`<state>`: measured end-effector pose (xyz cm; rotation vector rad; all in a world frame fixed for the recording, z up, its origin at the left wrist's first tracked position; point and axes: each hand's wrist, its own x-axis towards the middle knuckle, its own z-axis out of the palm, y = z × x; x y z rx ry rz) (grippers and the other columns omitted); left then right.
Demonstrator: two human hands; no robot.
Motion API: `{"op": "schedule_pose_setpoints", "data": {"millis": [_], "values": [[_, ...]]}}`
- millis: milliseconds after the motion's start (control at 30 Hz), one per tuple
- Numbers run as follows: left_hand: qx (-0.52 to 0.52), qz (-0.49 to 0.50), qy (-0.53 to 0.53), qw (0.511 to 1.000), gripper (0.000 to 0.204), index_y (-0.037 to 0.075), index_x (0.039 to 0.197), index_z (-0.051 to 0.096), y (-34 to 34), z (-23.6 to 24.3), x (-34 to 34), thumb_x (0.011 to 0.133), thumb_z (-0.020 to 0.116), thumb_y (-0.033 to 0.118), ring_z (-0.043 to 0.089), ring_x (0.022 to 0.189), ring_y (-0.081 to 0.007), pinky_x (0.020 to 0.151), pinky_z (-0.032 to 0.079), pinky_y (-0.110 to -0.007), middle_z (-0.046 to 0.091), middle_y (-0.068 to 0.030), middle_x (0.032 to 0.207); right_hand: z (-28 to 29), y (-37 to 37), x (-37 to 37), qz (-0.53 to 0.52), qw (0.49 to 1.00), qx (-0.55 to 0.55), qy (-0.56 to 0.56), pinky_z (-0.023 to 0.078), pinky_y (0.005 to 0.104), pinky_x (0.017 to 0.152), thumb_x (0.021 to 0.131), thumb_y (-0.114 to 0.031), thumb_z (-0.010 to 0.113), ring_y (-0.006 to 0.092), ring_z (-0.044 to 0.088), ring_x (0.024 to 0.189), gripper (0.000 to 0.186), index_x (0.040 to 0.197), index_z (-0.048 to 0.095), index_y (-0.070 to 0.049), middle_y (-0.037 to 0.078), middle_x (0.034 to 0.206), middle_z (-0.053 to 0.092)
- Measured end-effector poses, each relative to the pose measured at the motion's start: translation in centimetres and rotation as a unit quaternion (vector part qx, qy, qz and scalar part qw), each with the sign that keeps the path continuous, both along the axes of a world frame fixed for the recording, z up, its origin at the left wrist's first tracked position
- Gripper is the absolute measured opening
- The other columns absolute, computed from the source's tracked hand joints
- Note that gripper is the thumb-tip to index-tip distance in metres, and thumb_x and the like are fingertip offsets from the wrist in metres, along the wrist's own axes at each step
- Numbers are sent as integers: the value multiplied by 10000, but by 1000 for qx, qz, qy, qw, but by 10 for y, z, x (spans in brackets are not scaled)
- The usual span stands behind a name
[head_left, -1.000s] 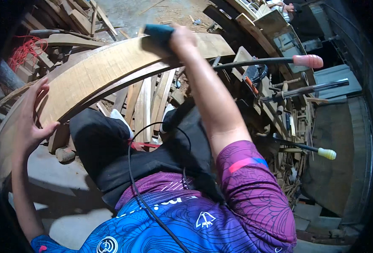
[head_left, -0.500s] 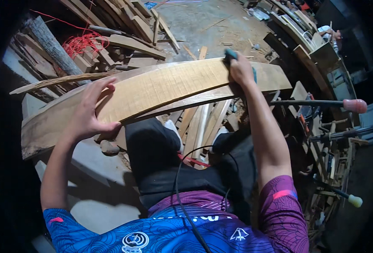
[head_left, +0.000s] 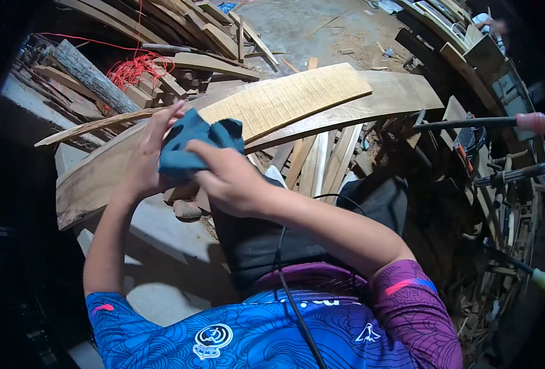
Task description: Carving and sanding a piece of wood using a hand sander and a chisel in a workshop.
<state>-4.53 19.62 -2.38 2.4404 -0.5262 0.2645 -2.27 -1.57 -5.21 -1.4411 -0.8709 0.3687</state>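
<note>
- Right hand [head_left: 226, 178]: closed round a folded teal sheet [head_left: 189, 144], thumb pressed over its upper face, fingers mostly hidden beneath. Cloth or abrasive, can't tell from here.
- Left hand [head_left: 144, 165]: just beside the sheet at the near left, fingers raised and bent, thumb hidden. Can't tell how far its grip is spread, or whether it pinches the wood or the sheet.
- Work piece: pale curved board [head_left: 291, 93], lying on a wider curved board [head_left: 401, 92], in front of the person's knees; left end covered by sheet and hands, right end bare.
- Step, my read: rubbing down the pale board's face, with the sheet at the left end of a stroke. How much is done, can't tell.
- Next move, my read: another pass calls for the sheet flat, even pressure along the curve, and the left hand steadying the board so it doesn't slide on the lower one.
- Below: loose wood strips [head_left: 315, 165] between the legs; short round log [head_left: 187, 210] under the left side.
- Further out: tangled red cord [head_left: 136, 71] on timber, far left; pink-handled bar [head_left: 532, 123], right.
</note>
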Motion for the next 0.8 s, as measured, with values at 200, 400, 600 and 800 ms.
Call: {"op": "schedule_pose_setpoints", "data": {"millis": [200, 400, 600, 800], "values": [[68, 21, 23, 997, 746, 63, 1317, 591, 6, 5, -9, 649, 837, 284, 534, 1264, -335, 1090, 421, -423, 526, -148, 1329, -30, -144, -1, -133, 986, -55, 89, 489, 346, 885, 919, -88, 496, 183, 600, 954, 333, 1232, 584, -14, 92, 979, 632], [-15, 21, 66, 997, 744, 40, 1343, 560, 2, 5, -10, 646, 806, 130, 525, 1293, -279, 1151, 410, -393, 517, -133, 1335, -25, -302, -18, -475, 754, -446, -86, 507, 449, 799, 846, -151, 562, 385, 620, 868, 260, 1046, 689, -45, 200, 938, 620], [-38, 8, 134, 990, 814, 72, 1444, 480, 3, 9, -1, 698, 806, 88, 492, 1307, -212, 1151, 401, -364, 485, -98, 1350, -21, -387, -75, -568, 733, -369, 62, 507, 363, 813, 1022, -299, 575, 287, 655, 839, 317, 1144, 670, -23, 202, 930, 681], [-24, -18, 185, 982, 1150, 98, 1595, 275, 63, 15, -19, 629, 883, 236, 387, 1404, -225, 1198, 300, -402, 330, -106, 1567, 14, -417, -114, -559, 752, -272, 218, 460, 258, 459, 1011, -266, 620, 110, 591, 528, 226, 1058, 608, -46, 33, 769, 638]]}}
